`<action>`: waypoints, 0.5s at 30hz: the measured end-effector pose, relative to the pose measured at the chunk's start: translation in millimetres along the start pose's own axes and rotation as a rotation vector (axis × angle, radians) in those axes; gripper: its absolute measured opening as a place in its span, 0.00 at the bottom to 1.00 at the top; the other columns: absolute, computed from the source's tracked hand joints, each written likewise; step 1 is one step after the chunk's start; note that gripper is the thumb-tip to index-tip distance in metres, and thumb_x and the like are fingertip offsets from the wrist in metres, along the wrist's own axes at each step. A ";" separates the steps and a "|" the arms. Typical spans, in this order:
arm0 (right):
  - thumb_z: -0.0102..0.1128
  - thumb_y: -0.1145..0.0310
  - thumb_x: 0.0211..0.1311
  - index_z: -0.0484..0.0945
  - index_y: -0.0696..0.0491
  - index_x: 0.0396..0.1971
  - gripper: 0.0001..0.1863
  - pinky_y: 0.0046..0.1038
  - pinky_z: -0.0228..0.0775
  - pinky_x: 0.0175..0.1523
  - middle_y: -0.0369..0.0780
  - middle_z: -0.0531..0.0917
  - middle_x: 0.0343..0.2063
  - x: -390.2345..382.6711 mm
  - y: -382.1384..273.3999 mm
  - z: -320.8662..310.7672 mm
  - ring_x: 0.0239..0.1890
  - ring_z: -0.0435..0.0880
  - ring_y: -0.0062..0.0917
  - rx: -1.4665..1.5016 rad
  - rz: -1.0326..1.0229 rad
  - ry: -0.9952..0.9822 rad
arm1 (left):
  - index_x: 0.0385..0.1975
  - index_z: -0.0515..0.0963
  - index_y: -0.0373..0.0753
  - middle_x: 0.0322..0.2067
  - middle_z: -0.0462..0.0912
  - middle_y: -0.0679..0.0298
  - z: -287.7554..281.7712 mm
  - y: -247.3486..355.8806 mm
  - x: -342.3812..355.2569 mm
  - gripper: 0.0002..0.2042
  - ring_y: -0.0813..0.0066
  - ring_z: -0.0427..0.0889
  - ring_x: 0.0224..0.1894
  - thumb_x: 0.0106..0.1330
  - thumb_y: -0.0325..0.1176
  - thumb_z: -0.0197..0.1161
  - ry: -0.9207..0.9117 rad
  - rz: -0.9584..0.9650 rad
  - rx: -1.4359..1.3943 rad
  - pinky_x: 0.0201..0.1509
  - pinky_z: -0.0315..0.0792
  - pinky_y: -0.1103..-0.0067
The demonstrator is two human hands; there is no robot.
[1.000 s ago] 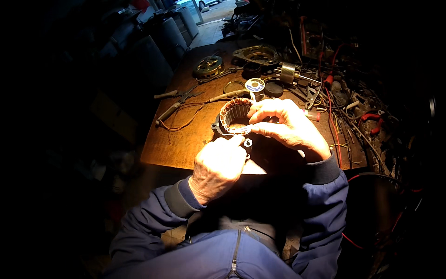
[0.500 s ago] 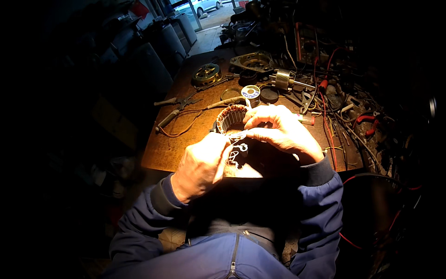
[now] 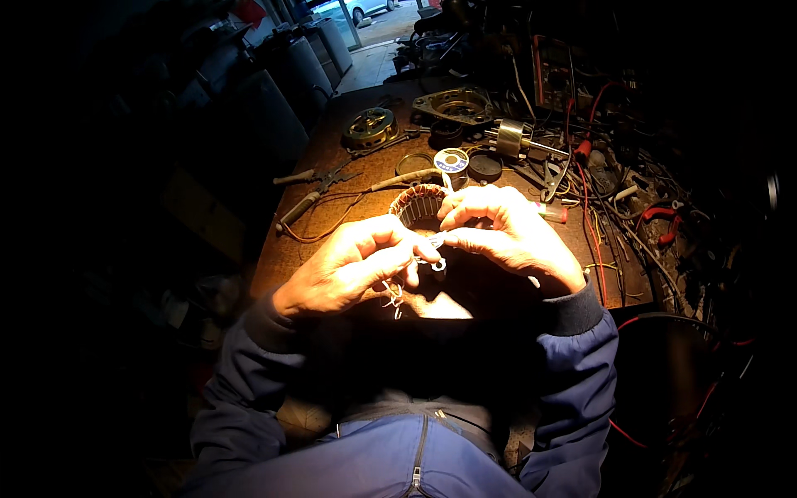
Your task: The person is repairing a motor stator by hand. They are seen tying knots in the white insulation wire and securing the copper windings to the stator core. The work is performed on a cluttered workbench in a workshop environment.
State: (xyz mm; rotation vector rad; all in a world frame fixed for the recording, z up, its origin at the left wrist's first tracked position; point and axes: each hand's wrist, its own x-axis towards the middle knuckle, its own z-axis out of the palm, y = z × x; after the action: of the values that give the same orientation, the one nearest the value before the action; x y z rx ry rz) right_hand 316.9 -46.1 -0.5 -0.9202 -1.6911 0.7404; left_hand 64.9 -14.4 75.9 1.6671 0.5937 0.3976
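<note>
A ring-shaped motor stator (image 3: pixel 417 202) with copper windings stands on the wooden bench in bright lamplight, its near side hidden by my hands. At its near left, my left hand (image 3: pixel 349 259) has thumb and fingers pinched together on white cord. A loose tangle of that white cord (image 3: pixel 393 295) hangs below the fingers. My right hand (image 3: pixel 513 232) rests against the stator's right side, with thumb and forefinger closed on a white strand at the near rim. A small white loop (image 3: pixel 437 265) shows between the hands.
Behind the stator stand a solder spool (image 3: pixel 451 160), a metal rotor with a shaft (image 3: pixel 511 138) and a motor end cover (image 3: pixel 370 128). Pliers (image 3: pixel 332 178) lie to the left. Tangled wires, a clip (image 3: pixel 552 177) and red-handled pliers (image 3: pixel 662 214) crowd the right.
My left hand has turned and shifted left and slightly up, fingers now extended toward the right hand. The hanging cord moved left with it. My right hand stays nearly in place.
</note>
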 end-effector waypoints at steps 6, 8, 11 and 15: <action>0.73 0.69 0.62 0.84 0.61 0.34 0.10 0.31 0.76 0.49 0.42 0.86 0.35 -1.2 0.5 3.0 0.40 0.85 0.29 0.023 0.012 0.031 | 0.39 0.75 0.36 0.31 0.75 0.74 -11.2 -6.3 19.2 0.06 0.88 0.71 0.34 0.80 0.31 0.58 0.064 0.144 0.170 0.38 0.68 0.85; 0.73 0.69 0.63 0.84 0.61 0.34 0.10 0.30 0.76 0.46 0.42 0.86 0.35 -1.8 -5.6 0.8 0.39 0.85 0.27 0.019 0.014 0.028 | 0.39 0.75 0.36 0.29 0.77 0.70 -14.5 -10.3 26.1 0.07 0.85 0.72 0.29 0.81 0.32 0.57 0.092 0.209 0.083 0.34 0.69 0.85; 0.73 0.69 0.63 0.84 0.61 0.34 0.10 0.29 0.76 0.41 0.41 0.85 0.34 -4.3 -16.4 -3.0 0.36 0.84 0.23 0.072 0.129 0.001 | 0.39 0.75 0.36 0.29 0.78 0.66 -15.6 -12.0 29.2 0.07 0.83 0.73 0.27 0.81 0.31 0.56 0.103 0.217 -0.036 0.32 0.69 0.84; 0.74 0.73 0.61 0.86 0.61 0.37 0.09 0.30 0.75 0.52 0.41 0.85 0.38 -1.2 -27.3 -3.1 0.44 0.84 0.27 0.117 0.254 -0.028 | 0.39 0.75 0.37 0.33 0.79 0.66 -21.2 -18.8 33.7 0.07 0.82 0.73 0.31 0.81 0.31 0.57 0.085 0.270 -0.030 0.35 0.69 0.83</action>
State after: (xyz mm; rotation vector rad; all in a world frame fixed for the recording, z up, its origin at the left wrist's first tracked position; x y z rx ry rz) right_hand 314.0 -61.1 22.3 -1.0575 -1.5536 1.0142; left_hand 77.0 24.5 59.0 1.7130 0.4225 0.6725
